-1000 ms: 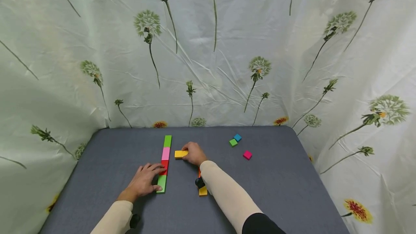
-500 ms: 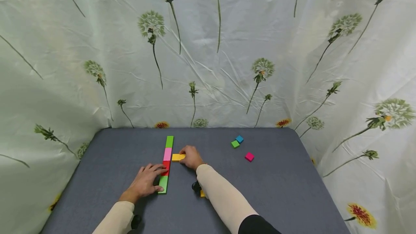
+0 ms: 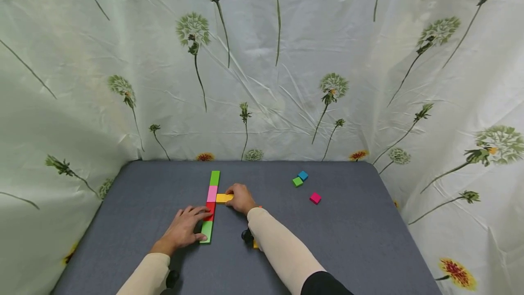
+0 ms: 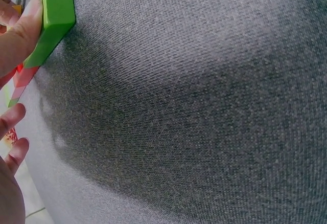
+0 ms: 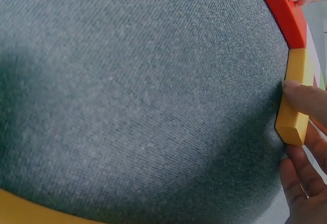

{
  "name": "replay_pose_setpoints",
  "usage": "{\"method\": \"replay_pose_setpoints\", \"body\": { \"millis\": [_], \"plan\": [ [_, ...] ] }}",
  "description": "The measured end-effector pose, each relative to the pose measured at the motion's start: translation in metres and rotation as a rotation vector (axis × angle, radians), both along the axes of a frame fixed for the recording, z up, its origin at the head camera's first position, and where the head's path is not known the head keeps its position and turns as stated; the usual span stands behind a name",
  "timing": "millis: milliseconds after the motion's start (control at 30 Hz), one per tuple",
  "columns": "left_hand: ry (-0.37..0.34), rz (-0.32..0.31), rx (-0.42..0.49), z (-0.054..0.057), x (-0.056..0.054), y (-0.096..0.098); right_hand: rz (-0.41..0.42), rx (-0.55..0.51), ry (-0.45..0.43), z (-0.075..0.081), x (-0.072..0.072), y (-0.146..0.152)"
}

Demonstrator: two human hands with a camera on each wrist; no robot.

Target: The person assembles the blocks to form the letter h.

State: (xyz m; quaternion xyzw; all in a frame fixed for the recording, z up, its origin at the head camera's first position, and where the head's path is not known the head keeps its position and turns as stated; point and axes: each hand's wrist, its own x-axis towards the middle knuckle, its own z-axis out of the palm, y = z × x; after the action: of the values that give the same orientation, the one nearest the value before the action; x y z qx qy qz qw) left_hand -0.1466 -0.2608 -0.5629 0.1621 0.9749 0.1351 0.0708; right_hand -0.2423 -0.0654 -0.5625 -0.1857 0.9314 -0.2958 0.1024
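A straight row of flat blocks runs away from me in the head view: green block (image 3: 206,227), red block (image 3: 210,205), pink block (image 3: 212,193), far green block (image 3: 214,177). My left hand (image 3: 180,232) rests along the row's near half. Its thumb (image 4: 28,24) touches the near green block and a fingertip lies on the red one. With thumb and fingers, my right hand (image 3: 242,199) pinches a yellow block (image 5: 296,75) lying crosswise. That block's left end meets the row's right side where pink and red join.
Beneath the right forearm, another yellow block (image 3: 255,244) and a bit of orange are partly hidden. Farther right on the grey table (image 3: 348,231) lie small green (image 3: 297,182), blue (image 3: 303,175) and magenta (image 3: 315,198) blocks. A flowered curtain (image 3: 270,117) hangs behind.
My right hand has slid the yellow block left and slightly nearer, from a gap beside the row to contact with it. The left hand has stayed on the row.
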Motion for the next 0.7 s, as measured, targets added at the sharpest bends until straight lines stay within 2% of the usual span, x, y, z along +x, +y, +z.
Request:
{"method": "replay_pose_setpoints", "body": {
  "millis": [333, 700],
  "plan": [
    [-0.022, 0.018, -0.005, 0.0012, -0.0003, 0.0010, -0.008, -0.016, -0.012, -0.0018, 0.0001, -0.0011],
    [-0.010, 0.018, 0.003, -0.0007, -0.0002, 0.0012, 0.009, -0.018, 0.011, -0.0047, -0.0009, -0.0001]
  ]
}}
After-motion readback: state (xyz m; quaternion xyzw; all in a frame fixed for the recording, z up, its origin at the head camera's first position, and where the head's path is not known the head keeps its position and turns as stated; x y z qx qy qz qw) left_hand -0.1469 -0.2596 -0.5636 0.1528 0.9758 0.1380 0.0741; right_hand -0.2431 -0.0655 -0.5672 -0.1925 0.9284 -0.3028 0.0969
